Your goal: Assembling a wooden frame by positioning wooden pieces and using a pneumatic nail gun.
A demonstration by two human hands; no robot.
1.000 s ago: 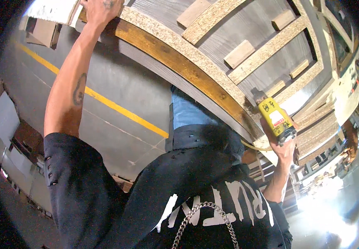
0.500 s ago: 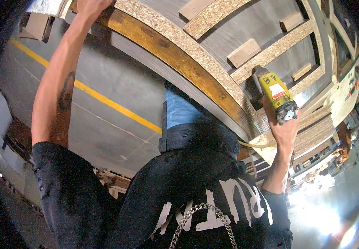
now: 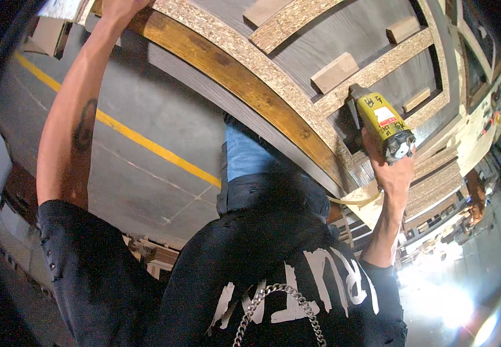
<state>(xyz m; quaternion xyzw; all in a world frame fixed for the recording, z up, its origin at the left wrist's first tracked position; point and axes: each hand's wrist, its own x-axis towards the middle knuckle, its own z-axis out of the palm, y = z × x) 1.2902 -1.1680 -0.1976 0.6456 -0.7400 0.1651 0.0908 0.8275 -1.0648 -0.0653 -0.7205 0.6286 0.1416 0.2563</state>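
Note:
In my right hand (image 3: pixel 394 168) is a yellow air nail gun (image 3: pixel 380 115) with a black end cap, its fingers wrapped round the grip. The tool's nose points away from me and sits by a crosspiece of a particle-board frame (image 3: pixel 285 98); whether it touches the board I cannot tell. A thin pale hose (image 3: pixel 357 202) runs near that hand. Up at the top left, my left hand (image 3: pixel 124 7) rests by the frame's far left end, its fingers cut off by the picture's edge. A brown-stained plank (image 3: pixel 215 72) lines the near side of the frame.
Several short wood blocks (image 3: pixel 334 73) stand against the crosspieces, over a grey wood-grained panel (image 3: pixel 302 52). Stacked boards (image 3: pixel 432 182) lie to the right. A yellow line (image 3: pixel 146 141) crosses the concrete floor at left. Bright light glares at lower right.
The view has shifted slightly, so the frame sits a little further left and up. My right hand still holds the nail gun by the same crosspiece; my left hand keeps its place.

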